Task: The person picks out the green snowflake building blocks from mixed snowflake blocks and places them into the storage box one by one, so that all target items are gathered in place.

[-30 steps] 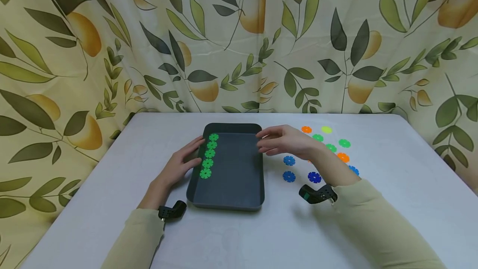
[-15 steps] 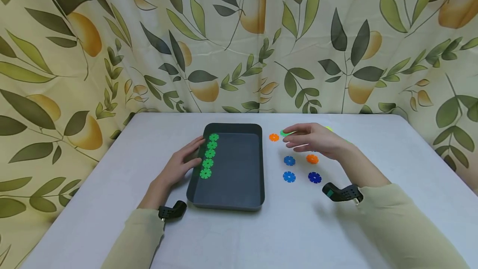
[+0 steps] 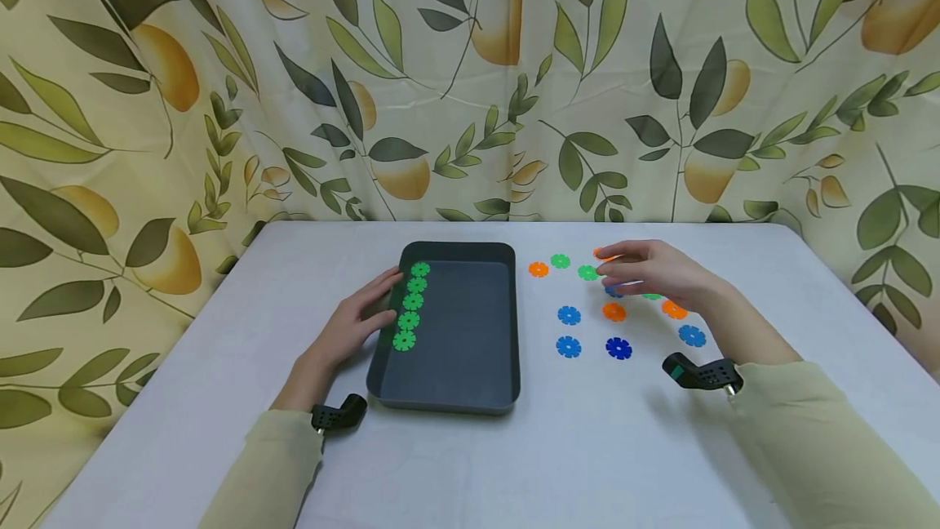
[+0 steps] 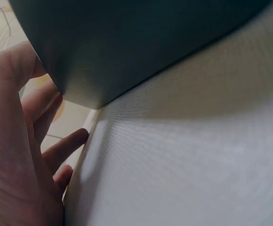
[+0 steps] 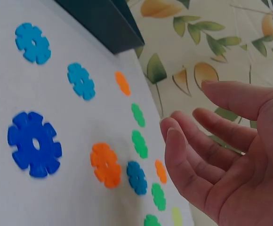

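On the white table (image 3: 441,472), the dark tray (image 3: 466,341) bears five green discs (image 3: 417,302) in a row along its left side. The left hand (image 3: 351,323), fingers extended and spread, touches the tray's left wall without gripping it. To the tray's right, beyond a dark blue disc (image 3: 613,349), the right hand (image 3: 657,274), fingers relaxed and holding nothing, is positioned above the loose discs (image 3: 609,313); a patterned curtain (image 3: 470,113) hangs behind.

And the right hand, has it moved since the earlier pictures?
Yes: in the head view, the right hand has moved rightward, away from the dark tray, which stays in place.
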The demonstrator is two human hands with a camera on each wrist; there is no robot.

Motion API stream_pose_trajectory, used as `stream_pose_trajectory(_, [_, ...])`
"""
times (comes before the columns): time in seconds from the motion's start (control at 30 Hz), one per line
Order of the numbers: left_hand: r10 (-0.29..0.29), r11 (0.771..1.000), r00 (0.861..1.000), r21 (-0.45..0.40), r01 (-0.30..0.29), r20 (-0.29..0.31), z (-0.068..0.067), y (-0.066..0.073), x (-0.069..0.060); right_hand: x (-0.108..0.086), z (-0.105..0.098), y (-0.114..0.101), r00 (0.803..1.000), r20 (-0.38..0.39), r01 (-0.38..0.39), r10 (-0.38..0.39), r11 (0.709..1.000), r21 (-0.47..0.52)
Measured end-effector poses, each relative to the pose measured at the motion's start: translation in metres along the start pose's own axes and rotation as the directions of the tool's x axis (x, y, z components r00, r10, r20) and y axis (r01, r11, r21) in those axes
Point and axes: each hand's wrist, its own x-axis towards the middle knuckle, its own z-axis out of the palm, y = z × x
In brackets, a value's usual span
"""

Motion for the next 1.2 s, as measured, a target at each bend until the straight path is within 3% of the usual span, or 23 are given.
stream_pose_trajectory(0.57, [-0.007,1.000,1.000,0.012,0.007,0.002,0.000,0.000,0.000,-0.004,-0.033,0.023,0.998,-0.050,-0.042,0.035,0.985,-0.165])
stream_pose_trajectory(1.2, [-0.002,1.000,1.000,0.010,0.002,0.008,0.000,0.000,0.000,-0.003,-0.048,0.043,0.988,-0.086,-0.149,0.129,0.948,-0.280])
